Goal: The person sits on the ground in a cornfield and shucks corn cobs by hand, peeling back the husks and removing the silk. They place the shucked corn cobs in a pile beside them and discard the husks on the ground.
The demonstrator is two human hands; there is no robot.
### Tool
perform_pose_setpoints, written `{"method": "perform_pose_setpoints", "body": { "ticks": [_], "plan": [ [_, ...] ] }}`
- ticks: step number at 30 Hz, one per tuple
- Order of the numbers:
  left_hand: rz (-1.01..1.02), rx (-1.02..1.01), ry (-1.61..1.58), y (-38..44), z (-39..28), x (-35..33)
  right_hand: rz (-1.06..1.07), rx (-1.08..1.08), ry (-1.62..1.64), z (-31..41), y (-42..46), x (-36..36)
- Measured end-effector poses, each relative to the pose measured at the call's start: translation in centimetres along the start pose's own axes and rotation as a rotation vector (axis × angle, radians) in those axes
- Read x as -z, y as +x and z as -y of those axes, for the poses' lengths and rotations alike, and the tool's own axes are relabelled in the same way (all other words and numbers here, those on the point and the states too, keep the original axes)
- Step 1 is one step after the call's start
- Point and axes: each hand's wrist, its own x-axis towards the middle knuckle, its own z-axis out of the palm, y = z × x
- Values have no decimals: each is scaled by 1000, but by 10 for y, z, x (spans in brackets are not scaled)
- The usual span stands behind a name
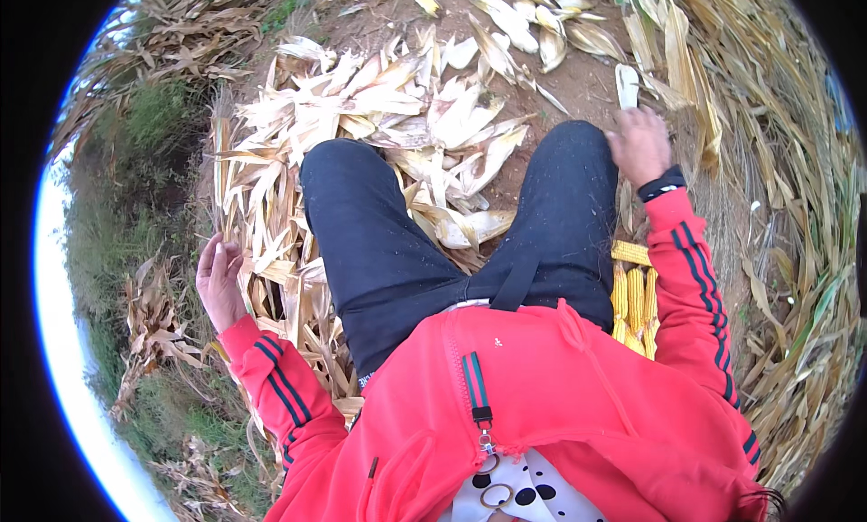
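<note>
My left hand is at the left, beyond my knee, above dry corn husks; it is empty, with its fingers loosely bent and apart. At the upper right, beside my right knee, my right hand is at the near end of a pale-husked ear of corn. The fingertips point away from the camera, so whether they grip the ear cannot be told. Husked yellow corn cobs lie together between my right thigh and right sleeve. A large heap of peeled corn husks spreads before and between my legs.
Several ears in pale husks lie on bare soil at the top, near a partly bared yellow ear. Dry corn stalks are piled along the right. Green weeds grow at the left.
</note>
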Motion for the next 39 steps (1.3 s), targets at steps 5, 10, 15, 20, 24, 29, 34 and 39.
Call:
{"method": "perform_pose_setpoints", "body": {
  "ticks": [5,10,15,20,24,29,34,39],
  "plan": [
    [-52,-41,28,-18,-7,20,-93,40,664,22,6,22],
    [36,-194,114,-17,-56,-35,-326,186,699,64,15,28],
    [338,-381,244,10,-117,-136,-292,-57,877,50,-6,19],
    [773,-361,322,45,-108,-247,-101,110,836,59,11,9],
    [929,-358,511,60,-74,-288,213,283,779,73,30,-25],
    [1076,-550,844,90,-28,-324,632,378,771,78,53,-31],
    [987,-524,936,131,-19,-331,808,333,856,83,83,-65],
    [1057,-428,991,173,1,-344,859,228,937,80,103,-89]
  ]
}}
